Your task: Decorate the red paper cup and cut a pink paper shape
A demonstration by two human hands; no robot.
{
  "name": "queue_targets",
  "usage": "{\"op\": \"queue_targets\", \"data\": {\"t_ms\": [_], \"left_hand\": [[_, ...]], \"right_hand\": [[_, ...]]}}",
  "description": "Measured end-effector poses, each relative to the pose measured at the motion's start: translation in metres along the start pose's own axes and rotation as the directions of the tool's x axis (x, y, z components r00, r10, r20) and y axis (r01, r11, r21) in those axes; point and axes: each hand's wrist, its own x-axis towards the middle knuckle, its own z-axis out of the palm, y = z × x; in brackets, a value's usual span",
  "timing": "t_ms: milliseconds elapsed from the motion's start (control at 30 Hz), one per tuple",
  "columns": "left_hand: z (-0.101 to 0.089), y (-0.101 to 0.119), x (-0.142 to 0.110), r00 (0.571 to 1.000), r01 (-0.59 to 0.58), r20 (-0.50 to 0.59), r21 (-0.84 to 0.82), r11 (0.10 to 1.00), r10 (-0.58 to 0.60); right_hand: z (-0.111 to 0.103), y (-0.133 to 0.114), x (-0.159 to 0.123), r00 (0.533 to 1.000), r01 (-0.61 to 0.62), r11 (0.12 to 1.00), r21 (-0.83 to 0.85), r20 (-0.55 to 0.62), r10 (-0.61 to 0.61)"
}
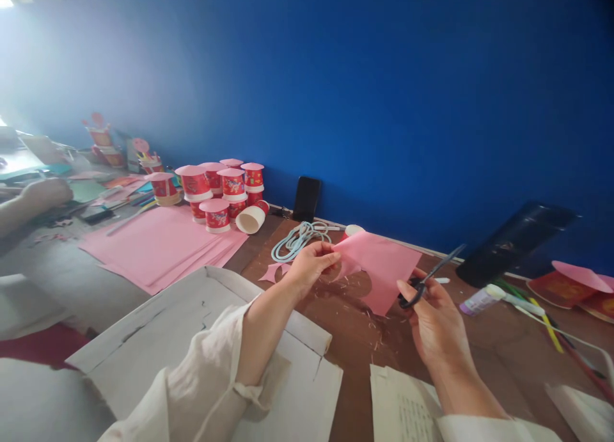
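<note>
My left hand (313,266) pinches the left edge of a pink sheet of paper (386,260) with curved cut-outs along its lower side. In my right hand (439,330) is a pair of scissors (441,264) with dark handles, held at the paper's right edge. Their blades point up and right, away from the sheet. A pink scrap (274,273) with a rounded cut lies by my left wrist, near a coiled light-blue cord (293,242). Partly hidden behind the sheet is a small cup (354,229).
Red paper cups (233,185) with pink tops stand stacked by the blue wall, behind pink sheets (153,247). A phone (307,199) leans there. White cardboard (158,336) lies under my left arm. At right are a black bottle (518,244) and glue stick (481,299). Another person's hand (47,191) is far left.
</note>
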Motion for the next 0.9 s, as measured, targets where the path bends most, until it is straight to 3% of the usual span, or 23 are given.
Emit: {"op": "queue_targets", "data": {"t_ms": [167,333,500,600,700,800,833,900], "left_hand": [[-0.002,0.001,0.002,1.000,0.024,-0.017,0.102,0.995,-0.022],[-0.003,0.008,-0.001,0.997,0.070,-0.034,0.219,0.973,-0.064],[-0.001,0.010,-0.002,0.995,0.095,-0.044,0.256,0.962,-0.086],[0.001,0.008,-0.001,0.999,0.036,-0.011,0.147,0.988,-0.035],[0.004,0.007,-0.002,0.992,-0.118,-0.044,0.042,0.992,0.120],[0.009,0.007,-0.009,0.974,-0.188,-0.080,0.228,0.955,0.210],[0.011,0.006,-0.011,0.982,-0.157,-0.052,0.314,0.936,0.182],[0.016,0.001,-0.016,0.997,-0.047,0.073,0.425,0.904,0.018]], "right_hand": [[0.002,-0.009,-0.002,0.999,0.045,0.999,0.027,-0.032,-0.044],[0.001,-0.012,-0.001,0.995,0.019,0.998,0.054,-0.100,-0.014],[0.002,-0.012,-0.001,0.995,0.006,0.998,0.059,-0.098,-0.001],[0.004,-0.013,-0.001,0.995,-0.013,0.996,0.090,-0.102,0.023],[0.006,-0.013,0.001,0.990,-0.046,0.987,0.152,-0.127,0.066],[0.005,-0.012,0.004,0.977,-0.105,0.961,0.254,-0.154,0.148],[0.004,-0.010,0.005,0.974,-0.120,0.954,0.275,-0.152,0.166],[0.003,-0.008,0.006,0.977,-0.131,0.952,0.275,-0.125,0.170]]}}
